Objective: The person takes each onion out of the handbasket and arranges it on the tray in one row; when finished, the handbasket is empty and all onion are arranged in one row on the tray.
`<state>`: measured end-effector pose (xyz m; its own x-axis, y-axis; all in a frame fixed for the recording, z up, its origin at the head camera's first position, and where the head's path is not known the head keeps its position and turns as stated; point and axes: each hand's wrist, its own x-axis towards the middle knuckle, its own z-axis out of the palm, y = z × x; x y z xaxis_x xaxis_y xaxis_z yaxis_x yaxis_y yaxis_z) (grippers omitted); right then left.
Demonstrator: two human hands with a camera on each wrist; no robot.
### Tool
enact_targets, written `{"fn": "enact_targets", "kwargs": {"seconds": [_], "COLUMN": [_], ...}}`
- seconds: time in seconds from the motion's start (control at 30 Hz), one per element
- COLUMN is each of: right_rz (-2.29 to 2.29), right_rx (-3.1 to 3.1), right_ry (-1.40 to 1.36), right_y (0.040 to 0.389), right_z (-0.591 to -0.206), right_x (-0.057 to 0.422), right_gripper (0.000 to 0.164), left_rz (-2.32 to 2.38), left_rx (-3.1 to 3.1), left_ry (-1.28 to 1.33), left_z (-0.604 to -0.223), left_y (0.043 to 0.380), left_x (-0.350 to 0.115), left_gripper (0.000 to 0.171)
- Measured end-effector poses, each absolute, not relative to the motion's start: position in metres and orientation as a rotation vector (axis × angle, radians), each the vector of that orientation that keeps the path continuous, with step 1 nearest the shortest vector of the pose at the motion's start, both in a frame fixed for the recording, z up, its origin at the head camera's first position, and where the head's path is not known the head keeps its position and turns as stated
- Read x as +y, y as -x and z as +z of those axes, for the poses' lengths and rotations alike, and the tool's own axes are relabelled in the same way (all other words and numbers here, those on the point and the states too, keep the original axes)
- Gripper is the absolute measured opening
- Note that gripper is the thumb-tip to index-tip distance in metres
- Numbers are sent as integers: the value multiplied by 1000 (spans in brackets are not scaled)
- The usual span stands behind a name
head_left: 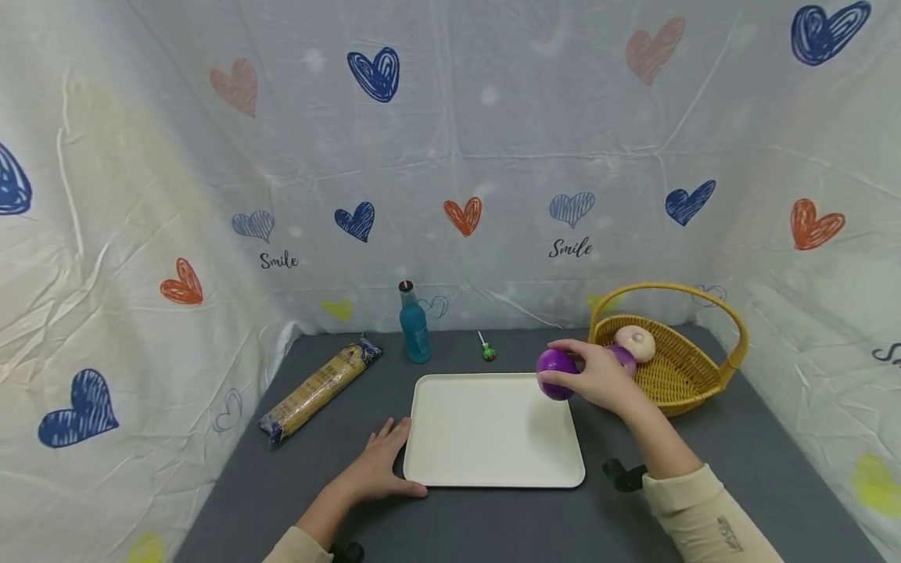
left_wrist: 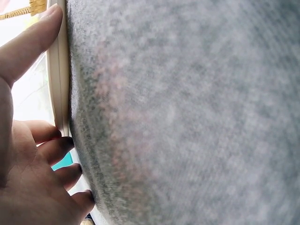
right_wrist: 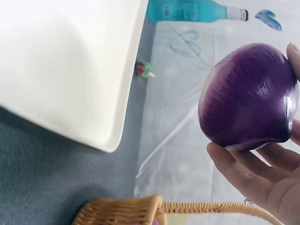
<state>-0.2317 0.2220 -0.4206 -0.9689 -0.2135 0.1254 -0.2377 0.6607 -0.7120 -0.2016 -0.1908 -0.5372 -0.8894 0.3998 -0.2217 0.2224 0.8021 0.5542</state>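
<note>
My right hand (head_left: pixel 598 374) grips a glossy purple onion (head_left: pixel 557 374) above the right back corner of a white rectangular tray (head_left: pixel 493 430). In the right wrist view the onion (right_wrist: pixel 251 96) sits between thumb and fingers, its pointed end toward the palm. The left hand (head_left: pixel 380 463) rests at the tray's left edge, fingers spread and the thumb by the front left corner. From the left wrist, the thumb (left_wrist: pixel 33 40) and fingertips lie along the tray rim (left_wrist: pixel 58 79).
A yellow wicker basket (head_left: pixel 676 387) at the right holds a pale onion (head_left: pixel 635 344) and another purple one (head_left: pixel 624 360). Behind the tray are a blue bottle (head_left: pixel 414 328) and a green lollipop (head_left: pixel 488 352). A long noodle packet (head_left: pixel 320 389) lies on the left of the grey table (head_left: pixel 493 532).
</note>
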Motion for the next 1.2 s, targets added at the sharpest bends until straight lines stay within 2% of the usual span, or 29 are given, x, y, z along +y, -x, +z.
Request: {"fn": "enact_targets", "kwargs": {"seconds": [0.87, 1.2], "right_rz": [1285, 1377], "right_rx": [-2811, -2833], "right_ry": [-527, -491], "right_y": [245, 251], "right_z": [-435, -439], "right_x": [167, 141], "right_gripper": [63, 70], "left_rz": [803, 812], "left_rx": [2652, 2648], "left_ry": [-508, -497], "left_z": [-537, -537], "left_y": [199, 201], "left_x": [-192, -193], "left_gripper": [128, 127]}}
